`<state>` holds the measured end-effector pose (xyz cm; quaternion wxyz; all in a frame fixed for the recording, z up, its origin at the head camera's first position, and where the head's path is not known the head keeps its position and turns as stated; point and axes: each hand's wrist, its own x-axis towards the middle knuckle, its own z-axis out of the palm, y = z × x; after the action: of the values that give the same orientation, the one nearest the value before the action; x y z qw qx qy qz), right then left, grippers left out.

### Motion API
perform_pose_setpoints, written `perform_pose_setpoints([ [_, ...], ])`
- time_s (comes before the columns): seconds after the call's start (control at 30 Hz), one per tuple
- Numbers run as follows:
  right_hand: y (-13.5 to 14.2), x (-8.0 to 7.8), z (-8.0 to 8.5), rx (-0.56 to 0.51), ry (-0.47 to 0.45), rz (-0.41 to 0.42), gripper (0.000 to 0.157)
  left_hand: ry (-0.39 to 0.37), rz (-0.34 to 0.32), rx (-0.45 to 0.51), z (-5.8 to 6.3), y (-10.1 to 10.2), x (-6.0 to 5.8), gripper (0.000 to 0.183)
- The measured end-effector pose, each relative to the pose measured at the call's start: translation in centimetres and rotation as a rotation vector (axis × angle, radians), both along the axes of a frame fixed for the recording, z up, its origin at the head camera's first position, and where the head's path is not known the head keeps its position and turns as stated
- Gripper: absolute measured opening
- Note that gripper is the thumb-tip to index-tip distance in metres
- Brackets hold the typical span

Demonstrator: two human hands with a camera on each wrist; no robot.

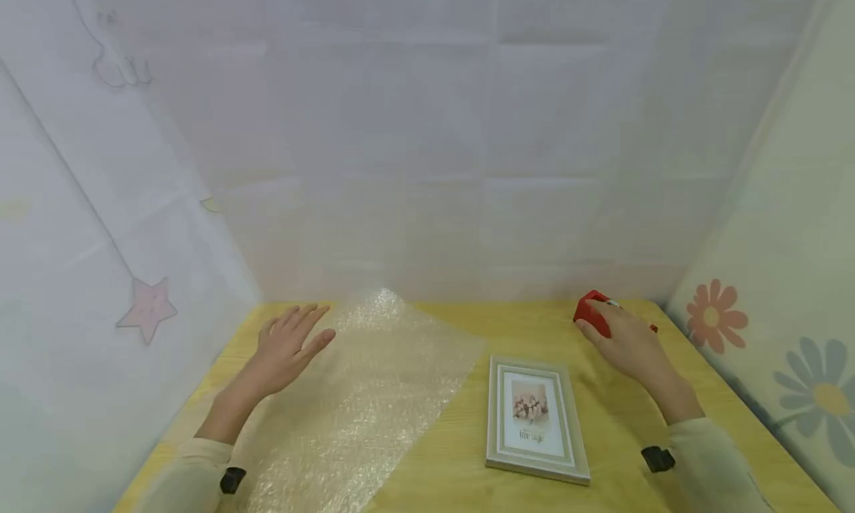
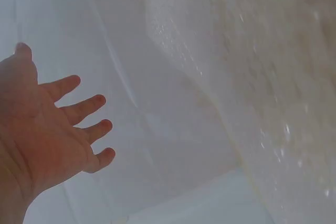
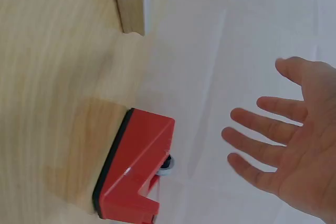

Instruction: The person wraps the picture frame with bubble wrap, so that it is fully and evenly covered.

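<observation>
My left hand (image 1: 283, 357) hovers at the left edge of a clear sheet of bubble wrap (image 1: 374, 387), fingers spread. In the left wrist view the same hand (image 2: 47, 135) holds nothing, and the bubble wrap (image 2: 278, 82) lies off to the right. On the far right, my right hand (image 1: 628, 346) overlaps a red tape dispenser (image 1: 591, 309) in the head view. The right wrist view shows a gap between this hand (image 3: 294, 145) and the dispenser (image 3: 139, 166), whose black base sits on the table; the fingers are spread.
A pale picture frame (image 1: 533, 420) with a flower print lies face up between the bubble wrap and my right arm. The yellow wood-grain table (image 1: 441, 483) is bounded by a white sheet (image 1: 414, 164) behind and patterned sheets at both sides.
</observation>
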<state>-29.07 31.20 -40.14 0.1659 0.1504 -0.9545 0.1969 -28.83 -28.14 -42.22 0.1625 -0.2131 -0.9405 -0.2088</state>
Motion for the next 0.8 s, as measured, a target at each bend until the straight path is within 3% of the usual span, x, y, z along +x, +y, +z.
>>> perform_pose_setpoints([
  [0.27, 0.3, 1.3, -0.5, -0.080, 0.028, 0.003, 0.049, 0.033, -0.070, 0.052, 1.2, 4.3, 1.4, 0.052],
  [0.47, 0.3, 2.5, -1.0, -0.125, 0.019, 0.009, 0.039, 0.006, -0.143, 0.075, 1.0, 5.8, 2.0, 0.049],
  [0.8, 0.2, 3.3, -1.6, -0.158, -0.003, 0.097, 0.027, -0.177, -0.212, 0.171, 0.4, 9.5, 2.0, 0.046],
])
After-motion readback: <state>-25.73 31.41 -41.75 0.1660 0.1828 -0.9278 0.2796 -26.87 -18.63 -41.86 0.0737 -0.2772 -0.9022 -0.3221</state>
